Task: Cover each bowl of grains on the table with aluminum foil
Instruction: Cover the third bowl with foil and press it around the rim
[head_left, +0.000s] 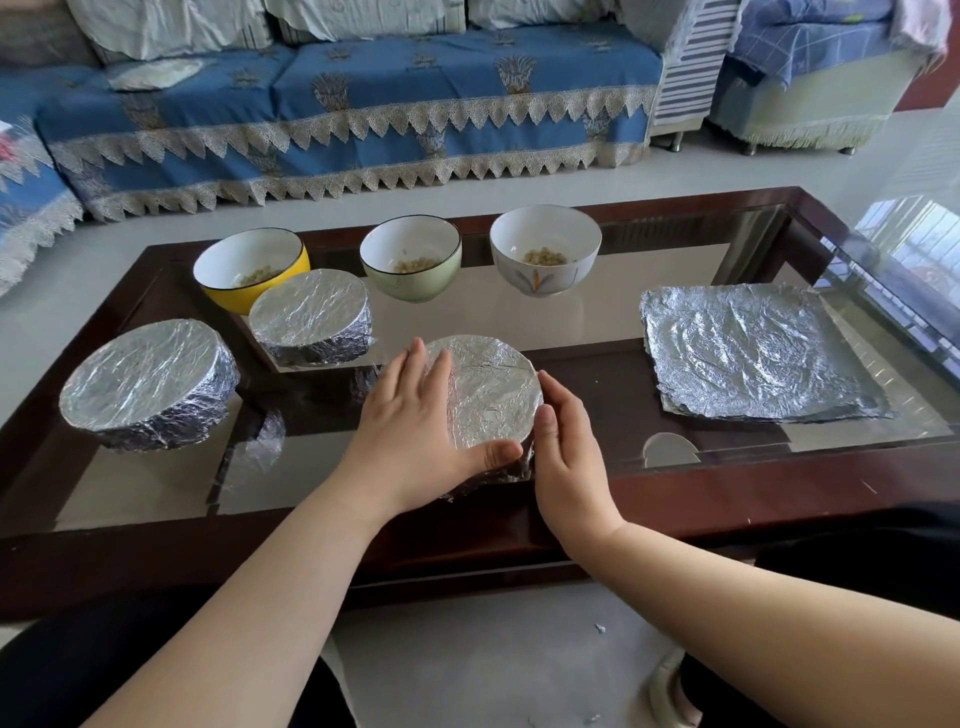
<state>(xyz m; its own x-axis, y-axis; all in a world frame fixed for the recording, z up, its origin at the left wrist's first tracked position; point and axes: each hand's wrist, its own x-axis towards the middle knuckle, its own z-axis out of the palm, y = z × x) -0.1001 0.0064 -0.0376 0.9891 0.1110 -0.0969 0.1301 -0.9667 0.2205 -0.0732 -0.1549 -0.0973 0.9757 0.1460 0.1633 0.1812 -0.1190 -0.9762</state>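
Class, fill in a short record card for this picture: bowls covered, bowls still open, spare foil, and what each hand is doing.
covered: three foil-wrapped bowls, far-left, middle-left, and the centre one
uncovered: yellow bowl, pale green bowl, white bowl with leaf pattern, each holding grains
spare foil: crinkled flat sheets on the glass table, at right
left hand: pressing the centre bowl's foil
right hand: against its side

Bare desk (597, 322) lies open between the foil sheets (753, 353) at right and the three uncovered bowls (410, 257) far; wrapped bowls (148, 384) crowd the left.
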